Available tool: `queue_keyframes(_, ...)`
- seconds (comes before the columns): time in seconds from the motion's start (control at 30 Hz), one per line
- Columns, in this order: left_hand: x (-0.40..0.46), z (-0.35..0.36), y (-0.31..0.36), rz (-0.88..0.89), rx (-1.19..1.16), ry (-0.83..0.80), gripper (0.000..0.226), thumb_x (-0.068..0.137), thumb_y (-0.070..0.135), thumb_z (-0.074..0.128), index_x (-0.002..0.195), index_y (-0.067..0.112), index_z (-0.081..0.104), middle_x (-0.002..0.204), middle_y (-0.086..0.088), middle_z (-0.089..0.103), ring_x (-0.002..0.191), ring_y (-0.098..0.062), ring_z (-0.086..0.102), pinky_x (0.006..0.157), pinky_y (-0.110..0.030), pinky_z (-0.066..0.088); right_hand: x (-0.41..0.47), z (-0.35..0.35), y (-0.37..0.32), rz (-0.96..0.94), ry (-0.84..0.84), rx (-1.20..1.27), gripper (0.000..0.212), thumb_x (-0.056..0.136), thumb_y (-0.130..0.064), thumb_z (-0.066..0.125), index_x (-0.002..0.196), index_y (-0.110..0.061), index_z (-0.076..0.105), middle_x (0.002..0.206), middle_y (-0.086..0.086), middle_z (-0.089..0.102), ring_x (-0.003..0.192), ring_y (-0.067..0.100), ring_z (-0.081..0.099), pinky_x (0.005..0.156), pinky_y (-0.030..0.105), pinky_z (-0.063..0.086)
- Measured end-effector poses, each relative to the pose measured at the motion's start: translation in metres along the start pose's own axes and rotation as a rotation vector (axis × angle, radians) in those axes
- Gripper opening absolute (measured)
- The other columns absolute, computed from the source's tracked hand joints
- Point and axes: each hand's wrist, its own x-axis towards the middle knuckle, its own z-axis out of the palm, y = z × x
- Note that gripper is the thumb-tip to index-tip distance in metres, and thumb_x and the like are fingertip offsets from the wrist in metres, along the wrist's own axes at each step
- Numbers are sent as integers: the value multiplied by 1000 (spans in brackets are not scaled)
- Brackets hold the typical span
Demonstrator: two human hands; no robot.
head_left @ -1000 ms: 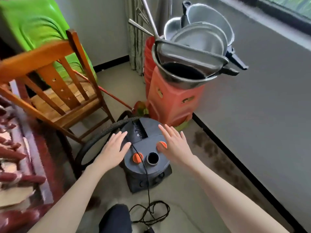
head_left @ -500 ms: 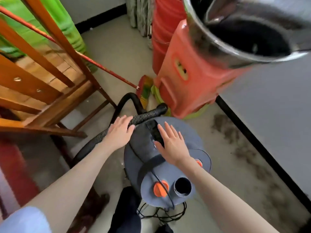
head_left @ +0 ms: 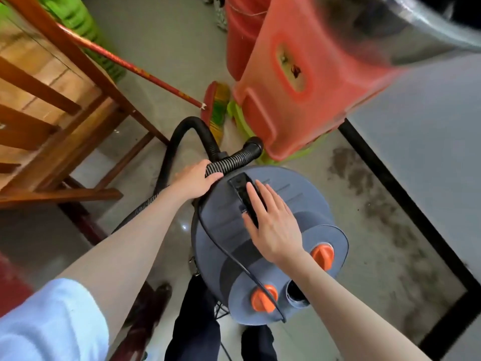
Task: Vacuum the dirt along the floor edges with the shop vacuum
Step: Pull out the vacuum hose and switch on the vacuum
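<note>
Shop vacuum [head_left: 265, 246] stands on the floor [head_left: 161, 53] directly below the camera, grey domed lid up, just beside the dark baseboard [head_left: 406, 204] along the right wall. Left hand [head_left: 194, 179] wraps the ribbed black hose [head_left: 231, 161] where it meets the lid's left rim, fingers curled closed around the hose. Right hand [head_left: 273, 225] lies flat on the lid, fingers spread open and extended, fingertips on the black handle recess [head_left: 243, 190]; not gripping anything. Two orange knobs [head_left: 264, 298] sit near the lid's near edge with a round port [head_left: 295, 295] between them. A black power cord [head_left: 221, 246] crosses the lid from left rim to the near edge. Dirt patches [head_left: 374, 212] spread over the floor between vacuum and baseboard. An orange plastic stool [head_left: 299, 82] stands just beyond the vacuum, a metal basin [head_left: 416, 24] on top of it, blurred. A broom [head_left: 216, 108] with red handle leans toward the wooden chair [head_left: 52, 105] at the left. Person's dark trouser legs [head_left: 195, 324] show under the vacuum's near side.
</note>
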Motion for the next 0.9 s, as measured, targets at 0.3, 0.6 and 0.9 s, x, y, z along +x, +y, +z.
queue_keyframes(0.3, -64, -35, 20, 165, -229, 200, 44, 96, 38, 46, 133, 14, 40, 108, 5, 51, 99, -13, 52, 74, -24, 39, 3, -17, -3, 122, -131, 234, 67, 98, -55, 16, 147, -15, 37, 151, 6, 39, 143, 25, 27, 119, 40, 18)
queue_keyframes(0.6, -161, -39, 77, 277, -312, 138, 35, 91, 35, 57, 116, 27, 34, 93, 19, 47, 83, 4, 50, 63, -13, 39, 38, -116, -25, 730, -83, 1525, 57, 96, -49, 48, 115, 4, 57, 85, 10, 65, 78, 20, 63, 73, 29, 52)
queue_keyframes(0.9, -225, -15, 93, 314, -241, -52, 55, 87, 30, 65, 133, 25, 35, 116, 14, 48, 107, -3, 50, 77, -10, 41, -17, -157, 2, 699, -113, 2062, 23, 95, -17, 54, 113, -3, 47, 82, 10, 56, 75, 21, 57, 76, 32, 49)
